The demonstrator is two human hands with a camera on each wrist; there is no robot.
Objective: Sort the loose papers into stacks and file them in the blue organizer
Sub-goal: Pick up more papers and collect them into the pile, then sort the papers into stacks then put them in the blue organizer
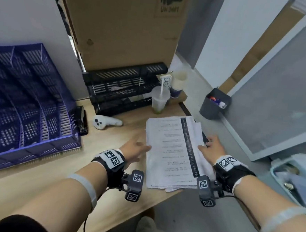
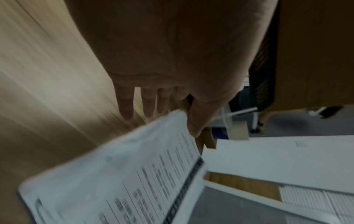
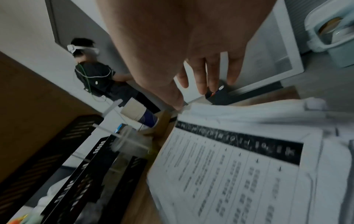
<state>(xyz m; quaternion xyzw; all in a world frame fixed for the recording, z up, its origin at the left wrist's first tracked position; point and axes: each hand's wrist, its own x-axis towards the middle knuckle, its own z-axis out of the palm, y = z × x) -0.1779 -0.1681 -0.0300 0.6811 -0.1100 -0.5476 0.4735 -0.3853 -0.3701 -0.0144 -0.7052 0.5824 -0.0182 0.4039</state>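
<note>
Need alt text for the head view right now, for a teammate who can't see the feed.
Two open hands, left hand and right hand, flank a stack of printed papers near the right edge of a wooden desk. An empty blue organizer sits at far left, with a black tray, white controller and plastic cup behind.

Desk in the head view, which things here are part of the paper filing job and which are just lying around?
Part of the job:
paper stack
blue organizer
left hand and right hand, open at the stack's sides

Just lying about:
black tray rack
white controller
plastic cup with straw
paper cup
cardboard box
</note>
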